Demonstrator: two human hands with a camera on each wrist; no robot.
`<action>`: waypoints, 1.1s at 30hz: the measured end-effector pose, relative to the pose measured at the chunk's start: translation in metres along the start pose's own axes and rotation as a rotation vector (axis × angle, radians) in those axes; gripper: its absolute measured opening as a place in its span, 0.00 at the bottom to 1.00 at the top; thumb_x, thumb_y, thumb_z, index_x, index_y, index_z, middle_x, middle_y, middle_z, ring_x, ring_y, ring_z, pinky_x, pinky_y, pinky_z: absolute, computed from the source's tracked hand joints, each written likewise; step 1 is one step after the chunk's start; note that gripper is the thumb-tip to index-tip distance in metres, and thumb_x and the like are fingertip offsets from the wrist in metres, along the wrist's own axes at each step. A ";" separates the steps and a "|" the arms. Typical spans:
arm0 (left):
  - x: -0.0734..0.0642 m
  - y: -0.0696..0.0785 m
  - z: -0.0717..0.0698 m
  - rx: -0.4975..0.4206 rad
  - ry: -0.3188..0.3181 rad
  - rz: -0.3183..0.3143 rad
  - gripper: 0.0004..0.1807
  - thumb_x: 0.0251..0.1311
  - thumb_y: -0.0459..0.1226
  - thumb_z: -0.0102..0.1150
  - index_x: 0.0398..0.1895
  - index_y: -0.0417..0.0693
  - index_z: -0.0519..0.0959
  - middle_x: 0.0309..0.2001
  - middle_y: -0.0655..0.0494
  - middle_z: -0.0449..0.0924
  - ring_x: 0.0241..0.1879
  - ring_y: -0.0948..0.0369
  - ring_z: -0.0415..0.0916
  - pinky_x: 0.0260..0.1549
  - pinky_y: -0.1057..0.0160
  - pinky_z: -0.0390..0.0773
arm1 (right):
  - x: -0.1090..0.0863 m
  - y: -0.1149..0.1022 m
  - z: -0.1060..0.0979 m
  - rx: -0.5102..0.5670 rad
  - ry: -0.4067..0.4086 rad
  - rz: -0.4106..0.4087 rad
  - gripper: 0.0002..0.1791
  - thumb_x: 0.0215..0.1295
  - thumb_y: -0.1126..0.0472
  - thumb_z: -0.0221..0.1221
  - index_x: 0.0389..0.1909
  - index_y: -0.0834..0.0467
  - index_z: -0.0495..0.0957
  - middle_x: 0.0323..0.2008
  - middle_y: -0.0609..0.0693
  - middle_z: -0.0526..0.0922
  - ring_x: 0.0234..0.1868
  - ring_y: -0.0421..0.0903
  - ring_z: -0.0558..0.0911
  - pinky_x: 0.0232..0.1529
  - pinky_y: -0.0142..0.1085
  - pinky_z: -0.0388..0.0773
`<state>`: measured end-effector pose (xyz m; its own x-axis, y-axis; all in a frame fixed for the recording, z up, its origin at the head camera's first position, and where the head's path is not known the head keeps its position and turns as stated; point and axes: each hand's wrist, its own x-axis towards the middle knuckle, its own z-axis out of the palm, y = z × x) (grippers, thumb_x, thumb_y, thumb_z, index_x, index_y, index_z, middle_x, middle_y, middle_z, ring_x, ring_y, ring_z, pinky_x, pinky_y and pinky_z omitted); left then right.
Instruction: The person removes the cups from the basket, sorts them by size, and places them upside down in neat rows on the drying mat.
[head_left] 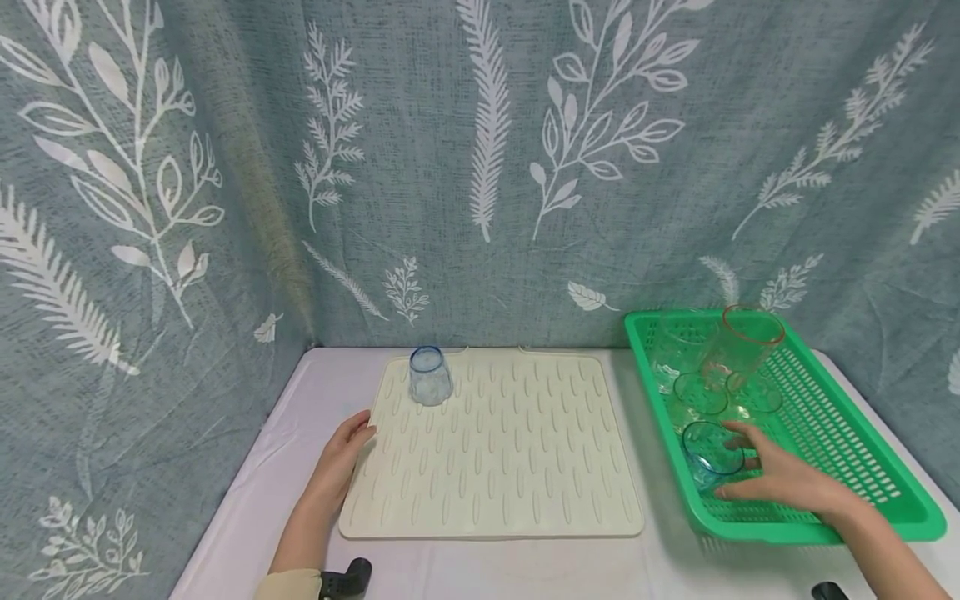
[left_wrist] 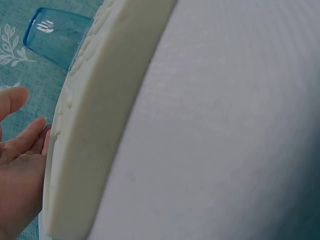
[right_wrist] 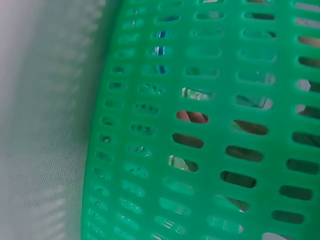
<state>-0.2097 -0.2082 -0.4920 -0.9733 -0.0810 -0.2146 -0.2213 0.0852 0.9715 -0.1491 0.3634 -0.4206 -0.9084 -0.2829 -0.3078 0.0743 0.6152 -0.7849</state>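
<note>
At the left edge of the cream ridged drying mat [head_left: 510,450], my left hand [head_left: 339,460] rests with its fingertips against the rim. The left wrist view shows its fingers [left_wrist: 30,137] loosely extended beside the mat's thick side. A blue-tinted glass [head_left: 431,377] stands on the mat's far left part. My right hand [head_left: 787,475] reaches into the green basket [head_left: 862,425], thumb and fingers spread around the right side of a blue-rimmed glass [head_left: 701,475]. In the right wrist view, the basket wall hides most of that hand; bits of it show through the slots.
Several clear glasses stand in the basket's far left part, among them a tall one with a reddish rim [head_left: 753,325]. A white cloth [head_left: 285,450] covers the table. Behind it hangs a grey-green leaf-patterned curtain [head_left: 420,167].
</note>
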 end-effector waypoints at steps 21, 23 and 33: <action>0.001 -0.001 -0.002 0.010 -0.019 0.013 0.34 0.74 0.40 0.45 0.76 0.35 0.47 0.74 0.38 0.49 0.74 0.47 0.48 0.70 0.54 0.55 | 0.008 0.005 0.000 0.196 -0.134 0.061 0.49 0.63 0.61 0.65 0.73 0.68 0.41 0.63 0.77 0.56 0.55 0.66 0.73 0.45 0.51 0.81; 0.000 -0.001 -0.002 0.009 -0.020 0.010 0.34 0.74 0.40 0.45 0.76 0.35 0.47 0.74 0.37 0.49 0.73 0.47 0.48 0.70 0.54 0.55 | 0.008 0.006 0.001 0.208 -0.135 0.063 0.48 0.63 0.61 0.64 0.73 0.69 0.41 0.63 0.77 0.55 0.54 0.64 0.74 0.45 0.51 0.81; 0.001 -0.001 -0.002 0.014 -0.015 0.007 0.34 0.74 0.41 0.46 0.76 0.36 0.48 0.74 0.38 0.48 0.73 0.47 0.48 0.70 0.54 0.55 | 0.008 0.006 0.001 0.214 -0.128 0.042 0.46 0.65 0.62 0.63 0.72 0.70 0.42 0.63 0.78 0.54 0.53 0.61 0.76 0.46 0.53 0.80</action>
<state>-0.2105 -0.2104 -0.4928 -0.9756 -0.0660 -0.2093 -0.2152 0.0995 0.9715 -0.1557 0.3637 -0.4282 -0.8444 -0.3597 -0.3970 0.2084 0.4621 -0.8620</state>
